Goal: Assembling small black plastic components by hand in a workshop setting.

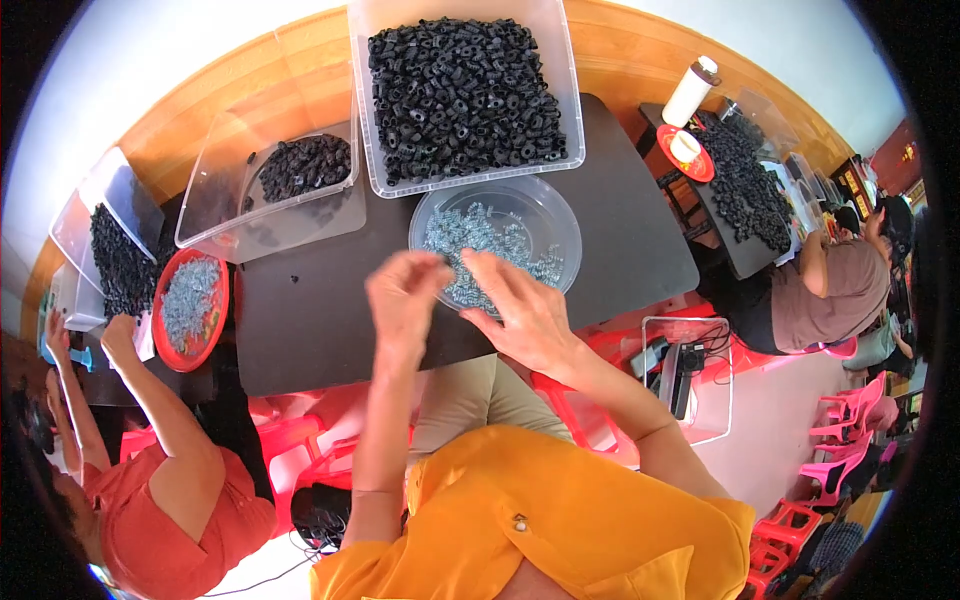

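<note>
Left hand [402, 293]: fingers pinched on small black part [446, 262]. Right hand [528, 312]: fingers parted from thumb; any hold cannot be told. Below the fingers: clear round basin [567, 235], small blue-grey pieces [475, 233]. Beyond them: clear bin [480, 178], black hollow parts [460, 100]. Beneath: dark desk [635, 235].

At the middle bench [640, 240] are the wearer's two hands [405, 290] [525, 310], one bowl [550, 225] and two bins [571, 120] [225, 185], with one flask [690, 95] and two red dishes [185, 359] [703, 165] off to its sides.

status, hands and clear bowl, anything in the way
Left hand apparently pinching dark piece. Right hand over clear bowl. Silvery pieces inside. Large tub beyond, not blocking.
</note>
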`<action>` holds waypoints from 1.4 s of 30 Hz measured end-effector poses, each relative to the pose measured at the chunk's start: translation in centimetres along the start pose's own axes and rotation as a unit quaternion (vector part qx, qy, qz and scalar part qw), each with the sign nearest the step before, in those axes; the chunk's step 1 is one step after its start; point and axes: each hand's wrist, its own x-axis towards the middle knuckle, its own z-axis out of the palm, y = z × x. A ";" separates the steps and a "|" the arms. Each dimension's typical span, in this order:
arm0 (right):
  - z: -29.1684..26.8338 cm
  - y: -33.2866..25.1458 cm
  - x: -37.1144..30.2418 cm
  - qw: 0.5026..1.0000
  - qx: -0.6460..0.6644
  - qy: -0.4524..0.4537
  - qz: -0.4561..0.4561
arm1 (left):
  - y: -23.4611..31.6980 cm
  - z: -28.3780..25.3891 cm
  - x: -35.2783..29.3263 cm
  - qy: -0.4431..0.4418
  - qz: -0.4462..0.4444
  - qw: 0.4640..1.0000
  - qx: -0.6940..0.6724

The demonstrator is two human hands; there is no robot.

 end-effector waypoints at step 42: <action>-0.8 12.7 0.4 0.965 0.166 -0.016 0.203 | 1.7 6.0 13.5 -0.159 0.274 0.806 0.500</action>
